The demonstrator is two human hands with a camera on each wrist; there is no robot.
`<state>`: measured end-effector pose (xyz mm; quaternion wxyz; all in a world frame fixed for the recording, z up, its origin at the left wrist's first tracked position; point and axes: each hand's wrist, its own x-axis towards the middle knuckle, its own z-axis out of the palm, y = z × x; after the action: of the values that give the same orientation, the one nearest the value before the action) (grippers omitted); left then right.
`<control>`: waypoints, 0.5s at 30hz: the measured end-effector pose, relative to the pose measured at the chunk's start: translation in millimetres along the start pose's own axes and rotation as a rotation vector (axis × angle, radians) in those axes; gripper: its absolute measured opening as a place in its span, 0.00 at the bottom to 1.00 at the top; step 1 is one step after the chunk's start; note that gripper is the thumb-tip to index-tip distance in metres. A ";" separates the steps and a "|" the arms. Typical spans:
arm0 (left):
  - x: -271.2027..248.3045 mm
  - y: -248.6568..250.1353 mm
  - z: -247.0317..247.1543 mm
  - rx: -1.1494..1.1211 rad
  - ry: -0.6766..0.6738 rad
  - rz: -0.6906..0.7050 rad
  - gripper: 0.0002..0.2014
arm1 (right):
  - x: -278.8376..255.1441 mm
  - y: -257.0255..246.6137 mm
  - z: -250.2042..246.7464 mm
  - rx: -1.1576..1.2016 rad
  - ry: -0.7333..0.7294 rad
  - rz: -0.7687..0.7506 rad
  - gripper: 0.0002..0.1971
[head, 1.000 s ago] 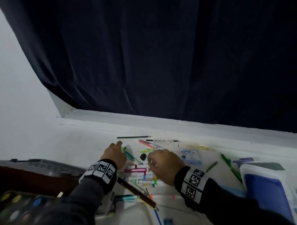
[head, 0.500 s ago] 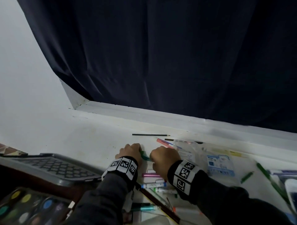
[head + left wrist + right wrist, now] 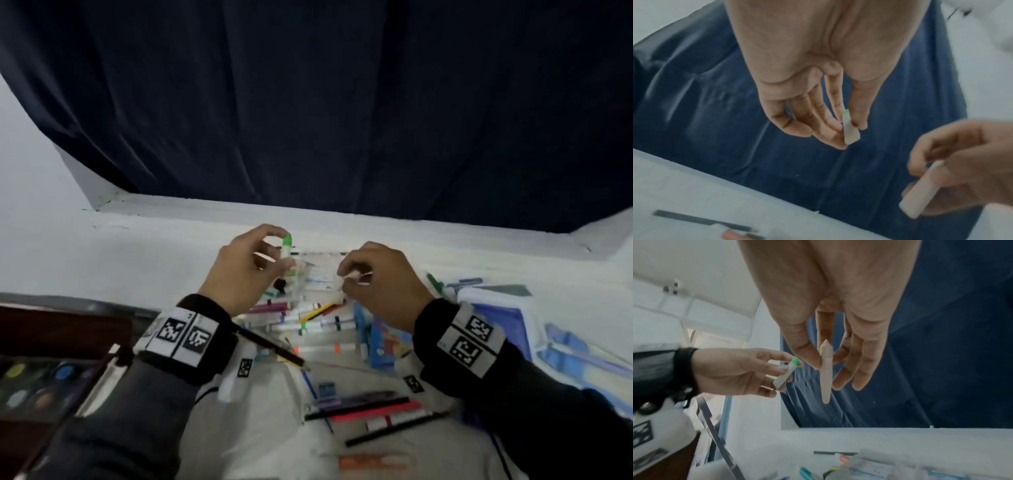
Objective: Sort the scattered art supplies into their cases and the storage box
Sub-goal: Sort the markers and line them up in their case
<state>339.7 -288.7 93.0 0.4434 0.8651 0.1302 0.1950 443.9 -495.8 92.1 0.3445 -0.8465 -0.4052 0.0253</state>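
My left hand [image 3: 274, 253] is raised above the table and pinches a short white marker cap with a green end [image 3: 287, 245], seen close up in the left wrist view as the cap [image 3: 850, 129] between thumb and fingers. My right hand [image 3: 346, 277] pinches a white marker body [image 3: 826, 369] whose pointed tip is uncapped. The two pieces are a little apart. Below both hands lies a pile of coloured markers [image 3: 301, 318], and behind it a clear plastic case [image 3: 322, 274].
A blue-lined storage box [image 3: 496, 318] stands at the right. A paint palette [image 3: 34, 383] sits at the lower left beside a dark tray. Several pens and pencils [image 3: 370, 409] lie near the front. A dark curtain [image 3: 342, 102] hangs behind the white ledge.
Both hands were down among the markers; now they are lifted, the left holding the green-ended cap and the right the white marker body. The head view has shifted too.
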 end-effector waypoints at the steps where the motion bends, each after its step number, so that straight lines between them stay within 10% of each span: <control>1: -17.0 14.2 3.4 -0.104 0.019 0.023 0.13 | -16.9 0.4 -11.2 0.040 0.029 0.015 0.07; 15: -212.0 40.0 127.6 -0.217 -0.308 -0.137 0.14 | -219.4 41.2 -3.8 0.212 -0.187 0.214 0.07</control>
<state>210.8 -487.4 10.9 0.5611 0.8209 0.0975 0.0427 325.6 -670.2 18.2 0.3878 -0.8377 -0.3382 0.1832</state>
